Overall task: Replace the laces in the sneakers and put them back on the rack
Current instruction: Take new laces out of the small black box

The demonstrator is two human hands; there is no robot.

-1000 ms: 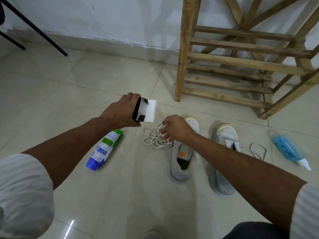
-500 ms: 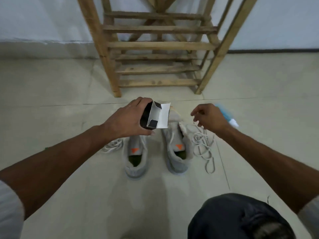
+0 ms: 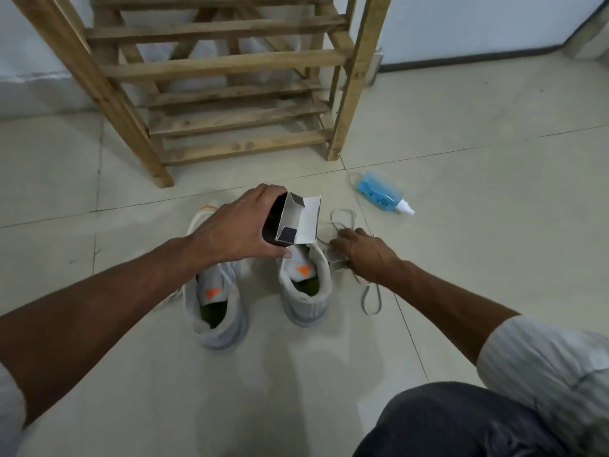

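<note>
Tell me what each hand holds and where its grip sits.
Left hand grips the small carton round its dark body, behind the open flaps. Right hand is at the loose lace beside the sneaker; blur hides any grip.

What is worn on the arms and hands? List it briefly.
The left hand and right hand show no gloves, rings or watch. The forearms are uncovered. The right sleeve is pale with fine stripes; the left sleeve looks pale too.

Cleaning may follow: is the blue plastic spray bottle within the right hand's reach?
Likely yes: right hand sits near the blue spray bottle, bare tile between, but it holds loose white laces.
</note>
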